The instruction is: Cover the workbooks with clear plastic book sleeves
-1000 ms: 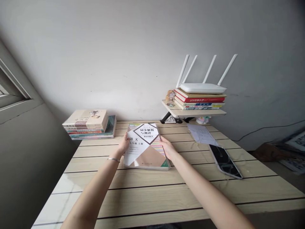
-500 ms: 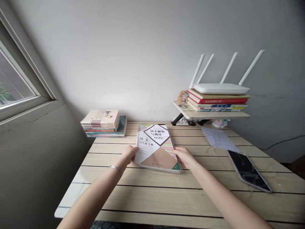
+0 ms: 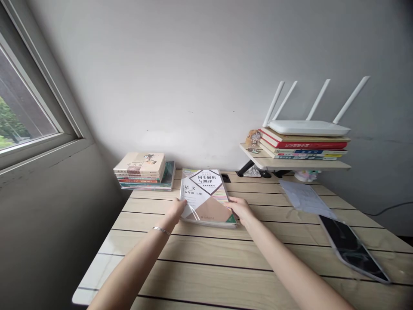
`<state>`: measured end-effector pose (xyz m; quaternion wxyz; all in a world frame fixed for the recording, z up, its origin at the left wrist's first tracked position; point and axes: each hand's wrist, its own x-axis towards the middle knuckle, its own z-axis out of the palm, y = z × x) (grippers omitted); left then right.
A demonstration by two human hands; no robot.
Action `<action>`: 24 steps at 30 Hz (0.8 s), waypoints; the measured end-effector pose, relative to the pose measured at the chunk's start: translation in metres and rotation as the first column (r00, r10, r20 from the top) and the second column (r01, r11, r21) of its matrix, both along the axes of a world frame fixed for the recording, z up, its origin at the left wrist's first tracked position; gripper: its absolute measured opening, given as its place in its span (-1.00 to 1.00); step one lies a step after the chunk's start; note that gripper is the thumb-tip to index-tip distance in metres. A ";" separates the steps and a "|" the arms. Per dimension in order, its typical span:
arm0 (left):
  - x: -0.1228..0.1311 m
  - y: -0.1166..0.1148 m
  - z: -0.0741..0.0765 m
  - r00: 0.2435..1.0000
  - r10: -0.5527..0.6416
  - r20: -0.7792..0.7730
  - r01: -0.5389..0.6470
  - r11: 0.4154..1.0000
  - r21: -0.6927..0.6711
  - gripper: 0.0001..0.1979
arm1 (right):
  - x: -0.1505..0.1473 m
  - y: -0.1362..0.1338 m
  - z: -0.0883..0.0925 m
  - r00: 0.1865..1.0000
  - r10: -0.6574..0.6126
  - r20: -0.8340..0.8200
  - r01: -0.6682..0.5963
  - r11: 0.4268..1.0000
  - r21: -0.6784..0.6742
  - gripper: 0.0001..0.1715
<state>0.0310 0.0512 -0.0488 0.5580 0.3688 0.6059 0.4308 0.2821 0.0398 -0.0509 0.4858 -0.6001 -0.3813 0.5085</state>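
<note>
A workbook (image 3: 206,189) with a white, grey and tan cover lies near the back edge of the table, its spine to the left. Its front edge looks thick, and I cannot tell whether other books are under it. My left hand (image 3: 177,209) grips its lower left edge, thumb on top and fingers hidden beneath. On the opposite side, my right hand (image 3: 240,209) holds the right edge in the same way. Just left of the workbook stands a pile of books (image 3: 142,172), with a small gap between them.
Slatted wooden table (image 3: 200,267) against a wall. At right, a small raised shelf (image 3: 300,163) bears stacked books (image 3: 306,145) and a white router (image 3: 306,128) with upright antennas. In front lie a paper sheet (image 3: 305,198) and a dark-screened phone or tablet (image 3: 353,247). A window (image 3: 26,107) is at left.
Both hands have shifted the workbook left, narrowing the gap to the book pile. The camera view has turned slightly, so the surroundings appear farther right and lower.
</note>
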 end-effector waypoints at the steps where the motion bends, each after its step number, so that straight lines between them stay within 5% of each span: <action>1: -0.004 0.004 0.003 1.000 0.014 -0.010 -0.014 1.000 -0.014 -0.71 | -0.005 0.007 0.000 1.000 -0.003 0.001 0.003 1.000 0.003 -0.66; 7: -0.015 0.023 0.015 0.999 0.042 -0.017 -0.042 0.999 -0.024 -0.79 | -0.024 0.040 -0.004 0.997 -0.056 0.060 0.056 0.998 0.016 -0.61; 13: -0.016 0.021 0.020 0.998 0.032 0.053 -0.030 0.999 -0.040 -0.77 | -0.023 0.044 -0.007 0.988 0.013 0.155 -0.014 1.000 0.003 -0.68; 24: 0.026 -0.007 0.011 0.982 0.039 0.183 -0.025 0.997 -0.079 -0.74 | 0.031 0.020 0.016 0.969 0.169 0.179 -0.124 0.964 -0.235 -0.70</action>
